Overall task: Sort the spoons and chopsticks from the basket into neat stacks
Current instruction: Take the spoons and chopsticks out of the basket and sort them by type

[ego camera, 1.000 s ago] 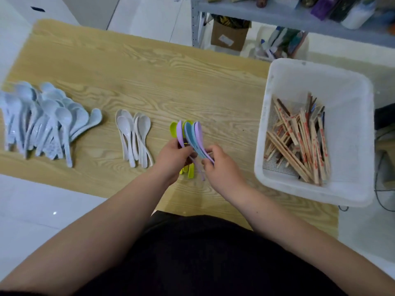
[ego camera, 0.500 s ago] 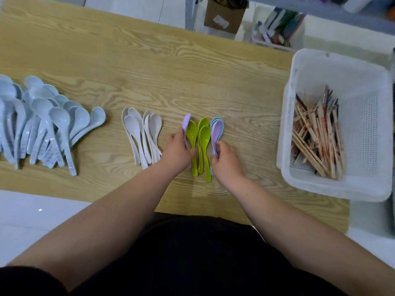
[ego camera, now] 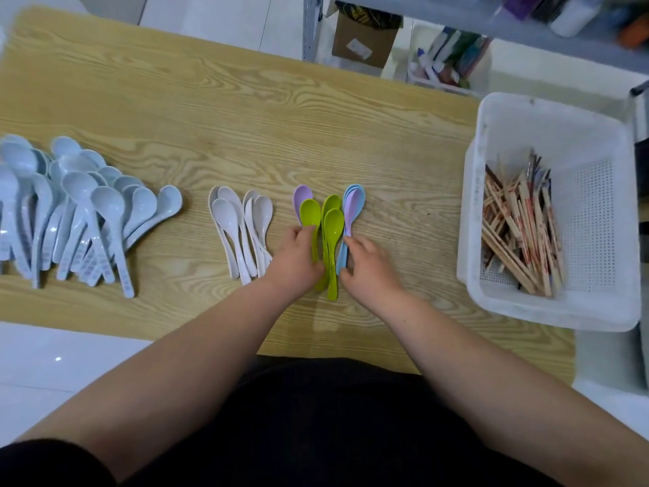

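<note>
A wooden desk (ego camera: 210,110) carries everything. At its right end sits a white basket (ego camera: 548,135), with a loose heap of chopsticks (ego camera: 519,233) in its left part. At the desk's left end lies a big overlapping pile of pale spoons (ego camera: 70,205), bowls away from the person. Near the middle lie two short stacks of white spoons (ego camera: 238,226), side by side.

Right of them, the left hand (ego camera: 296,256) has its grip curled round the handles of the green spoons (ego camera: 332,226), which lie flat on the desk. A lilac spoon (ego camera: 302,195) peeks out just left of them, its handle hidden under that hand. The right hand (ego camera: 368,265) seems to pinch the handles of the blue spoons (ego camera: 354,202) between fingertips and thumb. This nested stack, topped by a lilac one, lies against the green spoons' right side.
</note>
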A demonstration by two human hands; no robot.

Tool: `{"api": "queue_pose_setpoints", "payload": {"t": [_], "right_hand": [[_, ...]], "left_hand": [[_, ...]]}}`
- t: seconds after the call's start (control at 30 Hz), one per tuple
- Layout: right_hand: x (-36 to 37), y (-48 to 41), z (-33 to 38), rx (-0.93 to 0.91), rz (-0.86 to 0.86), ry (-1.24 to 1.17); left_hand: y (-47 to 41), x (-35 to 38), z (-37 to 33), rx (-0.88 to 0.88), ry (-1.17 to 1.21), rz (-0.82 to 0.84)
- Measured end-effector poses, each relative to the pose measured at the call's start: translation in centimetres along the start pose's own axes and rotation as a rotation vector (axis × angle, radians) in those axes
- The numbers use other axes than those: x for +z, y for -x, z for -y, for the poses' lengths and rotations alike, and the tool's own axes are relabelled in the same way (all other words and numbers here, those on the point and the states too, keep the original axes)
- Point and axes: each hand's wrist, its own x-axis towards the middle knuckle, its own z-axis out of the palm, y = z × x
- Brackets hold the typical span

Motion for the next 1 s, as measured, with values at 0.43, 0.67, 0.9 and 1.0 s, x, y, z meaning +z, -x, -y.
{"api": "queue_pose_setpoints", "payload": {"t": [0.43,0.67,0.9,1.0], "right_hand": [[0.5,0.0,0.4,-0.104,0.019,0.231],[2.5,-0.5,2.8,-0.264,0.032,0.449],[3.1,-1.1,2.8,-0.221,0.067,0.489],[2.6,-0.8,3.2,-0.215,0.107,0.469]], "left_hand": [[0.7,-2.6,5.8,0.167,-0.540,-0.238],[1.2,-2.6,9.7,0.161,-0.643,-0.062],[1.1,-5.0,12.0,0.175,-0.662,-0.053],[1.4,-5.4,11.7,0.135,-0.653,-0.030]]}}
